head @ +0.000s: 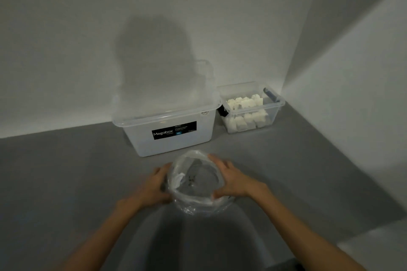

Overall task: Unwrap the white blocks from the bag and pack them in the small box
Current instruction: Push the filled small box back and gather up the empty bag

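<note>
Bag at lower centre, mouth spread: left hand and right hand each grip its rim. Small box, right of centre, already holds white blocks. Best hold the mouth wide one-handed, reach in with other.

Left hand and right hand grip the clear bag.

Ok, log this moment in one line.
left hand: holds bag | right hand: holds bag | bag: mouth open | small box: white blocks inside
</note>
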Demonstrator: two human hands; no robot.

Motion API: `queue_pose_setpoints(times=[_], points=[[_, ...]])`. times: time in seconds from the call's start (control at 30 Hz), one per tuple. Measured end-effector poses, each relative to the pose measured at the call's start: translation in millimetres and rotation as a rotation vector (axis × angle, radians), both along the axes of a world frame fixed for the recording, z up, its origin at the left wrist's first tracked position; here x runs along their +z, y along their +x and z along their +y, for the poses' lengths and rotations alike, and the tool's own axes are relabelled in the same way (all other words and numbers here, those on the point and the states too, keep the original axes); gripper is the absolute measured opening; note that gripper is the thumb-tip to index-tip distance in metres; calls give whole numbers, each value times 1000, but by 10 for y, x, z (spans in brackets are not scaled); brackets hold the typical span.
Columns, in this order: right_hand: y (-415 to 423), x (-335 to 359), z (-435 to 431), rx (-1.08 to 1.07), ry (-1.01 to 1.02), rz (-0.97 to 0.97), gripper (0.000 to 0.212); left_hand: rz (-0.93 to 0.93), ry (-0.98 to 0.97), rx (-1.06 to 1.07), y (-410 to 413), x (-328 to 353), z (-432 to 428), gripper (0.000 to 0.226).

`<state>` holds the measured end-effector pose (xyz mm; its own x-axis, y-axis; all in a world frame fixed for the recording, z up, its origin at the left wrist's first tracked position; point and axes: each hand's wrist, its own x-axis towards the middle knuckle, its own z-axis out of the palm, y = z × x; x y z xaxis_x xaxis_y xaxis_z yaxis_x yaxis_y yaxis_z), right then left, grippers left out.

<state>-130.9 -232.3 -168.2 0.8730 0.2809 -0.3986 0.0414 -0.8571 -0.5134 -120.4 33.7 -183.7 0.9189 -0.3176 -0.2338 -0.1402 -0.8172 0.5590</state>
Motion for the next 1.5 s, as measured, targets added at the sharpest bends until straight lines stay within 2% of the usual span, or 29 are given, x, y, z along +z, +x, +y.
queue_pose_setpoints(times=[0.07, 0.13, 0.2, 0.27, 0.33, 0.4, 0.47, 0.57, 0.7, 0.77, 0.83, 0.93, 1.0, 1.1, 1.27, 1.3, 1.37, 1.43, 1.5], points=[[-84, -33, 99, -103, 30, -32, 110, 29, -123, -60, -78, -88, -144, 115], [-144, -74, 157, -181, 48, -37, 101, 38, -231, -77, -134, -113, -315, 123], [-210, -71, 203, -225, 59, -53, 82, 45, -309, -157, -209, -73, -488, 125], [-278, -16, 252, -298, 157, -78, 59, 42, -361, -264, -294, -42, -658, 125], [-334, 57, 292, -373, 251, -89, 45, 31, -409, -311, -360, -24, -816, 124], [-371, 107, 305, -409, 306, -89, 36, 30, -472, -298, -394, -29, -973, 124], [-428, 146, 259, -414, 364, -80, 39, -2, -526, -284, -433, 2, -1107, 122], [-553, 210, 113, -431, 477, -46, 37, -95, -597, -251, -484, 54, -1241, 97], [-773, 329, -126, -375, 555, -97, 12, -122, -540, -208, -568, 189, -1383, 46], [-920, 423, -254, -373, 512, -215, 17, -116, -550, -174, -596, 273, -1484, 27], [-1086, 498, -434, -426, 416, -363, 37, -28, -679, -95, -634, 382, -1637, 21], [-1394, 540, -797, -594, 456, -365, 56, 141, -891, 65, -739, 484, -1905, 20], [-1646, 575, -1020, -706, 654, -218, 58, 274, -998, 63, -896, 516, -2137, 20], [-2034, 642, -1312, -729, 1011, -10, 62, 477, -1065, 57, -1191, 548, -2583, 26], [-2642, 594, -1953, -692, 1263, 59, 51, 576, -1030, 148, -1594, 352, -3314, 33], [-2759, 545, -2076, -711, 1273, 78, 52, 566, -1003, 142, -1700, 283, -3446, 33], [-2973, 388, -2271, -734, 1165, 55, 55, 504, -924, 147, -1933, 105, -3713, 31], [-3158, 186, -2402, -781, 911, -79, 49, 452, -802, 114, -2150, -119, -3993, 25], [-3300, -60, -2519, -884, 695, -209, 36, 508, -693, 53, -2367, -332, -4231, 25]])
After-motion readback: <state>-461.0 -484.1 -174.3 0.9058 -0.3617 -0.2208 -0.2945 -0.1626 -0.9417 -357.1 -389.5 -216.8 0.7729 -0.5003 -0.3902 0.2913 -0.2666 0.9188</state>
